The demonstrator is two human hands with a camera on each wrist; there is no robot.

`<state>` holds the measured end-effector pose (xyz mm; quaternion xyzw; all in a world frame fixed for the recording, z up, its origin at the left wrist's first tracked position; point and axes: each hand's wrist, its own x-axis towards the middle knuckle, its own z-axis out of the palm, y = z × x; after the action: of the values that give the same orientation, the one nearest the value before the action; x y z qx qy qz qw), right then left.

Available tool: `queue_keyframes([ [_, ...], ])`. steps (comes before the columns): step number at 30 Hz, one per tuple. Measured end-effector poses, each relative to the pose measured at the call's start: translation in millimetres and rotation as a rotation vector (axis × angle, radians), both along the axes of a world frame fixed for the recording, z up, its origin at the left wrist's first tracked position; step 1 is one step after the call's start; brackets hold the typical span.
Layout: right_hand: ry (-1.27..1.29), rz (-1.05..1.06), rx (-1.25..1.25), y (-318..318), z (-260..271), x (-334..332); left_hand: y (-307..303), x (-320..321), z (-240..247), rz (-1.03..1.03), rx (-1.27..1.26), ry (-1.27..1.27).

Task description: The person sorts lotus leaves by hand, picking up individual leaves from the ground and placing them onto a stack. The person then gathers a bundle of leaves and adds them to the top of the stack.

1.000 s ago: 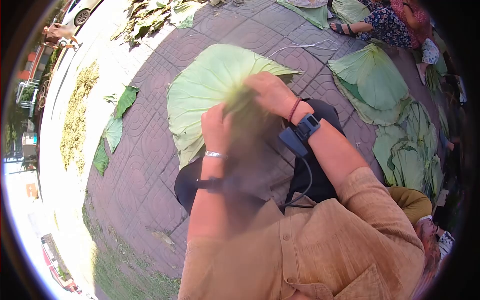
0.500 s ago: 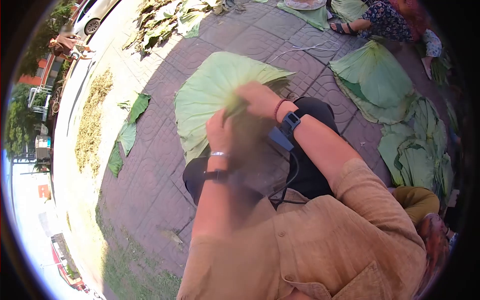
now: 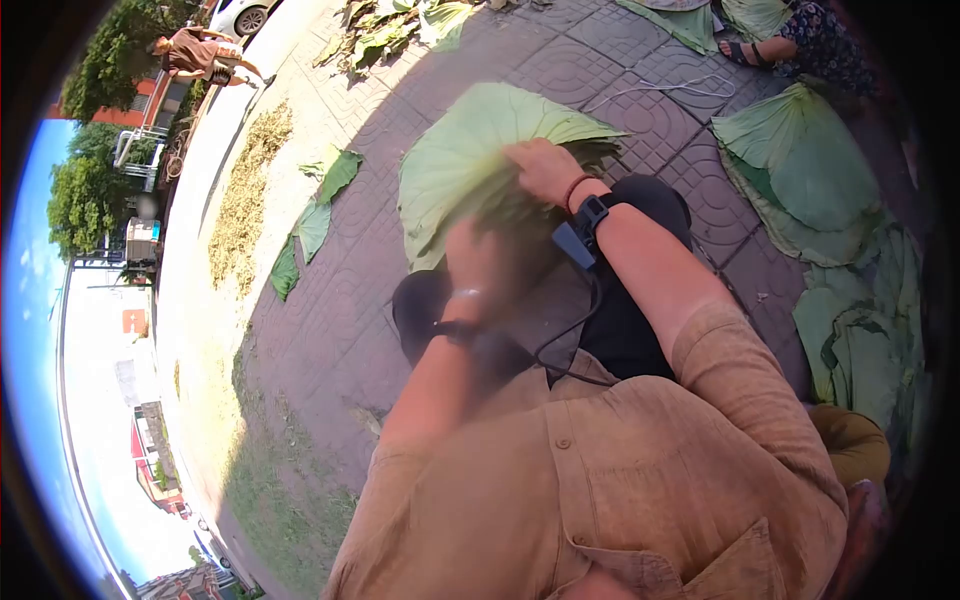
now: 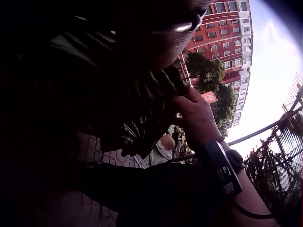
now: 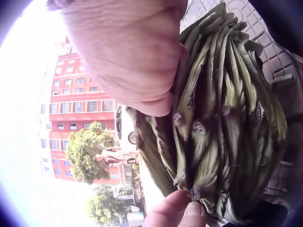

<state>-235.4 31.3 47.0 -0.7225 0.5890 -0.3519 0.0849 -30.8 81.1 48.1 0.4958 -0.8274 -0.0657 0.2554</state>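
A stack of folded lotus leaves (image 3: 480, 125) spreads out over the person's knees, its pale green outer leaf uppermost in the head view. Dark, ribbed folds with cut stem stubs (image 5: 199, 126) show on the near side in the right wrist view. The right hand (image 3: 548, 172), wearing a red bracelet, grips the stack at its gathered middle. Blurred in the head view, the left hand (image 3: 475, 255) is at the stack's near left side. Its thumb and a finger (image 5: 193, 215) pinch the leaves beside a stem stub in the right wrist view. The left wrist view is mostly dark.
More lotus leaves (image 3: 800, 180) lie on the paving at the right, near a seated person's sandalled foot (image 3: 740, 52). Loose leaves (image 3: 313, 228) and a strip of dried plant bits (image 3: 248, 200) lie at the left. A white cord (image 3: 680, 88) lies beyond the stack.
The head view has turned, so the surroundings sit further right. Both hands stay at the leaf stack; the left hand is now more blurred and slightly further from the right.
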Motion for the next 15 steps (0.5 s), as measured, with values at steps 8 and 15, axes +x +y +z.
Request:
queue_keyframes([
  [8, -0.077, -0.017, -0.027, -9.8, 0.6, 1.4, -24.2, -0.2, -4.4, 0.057, 0.162, -0.106],
  [15, -0.052, -0.030, -0.020, -10.5, 3.9, 7.2, -38.3, 20.4, -20.4, 0.045, 0.335, 0.084],
])
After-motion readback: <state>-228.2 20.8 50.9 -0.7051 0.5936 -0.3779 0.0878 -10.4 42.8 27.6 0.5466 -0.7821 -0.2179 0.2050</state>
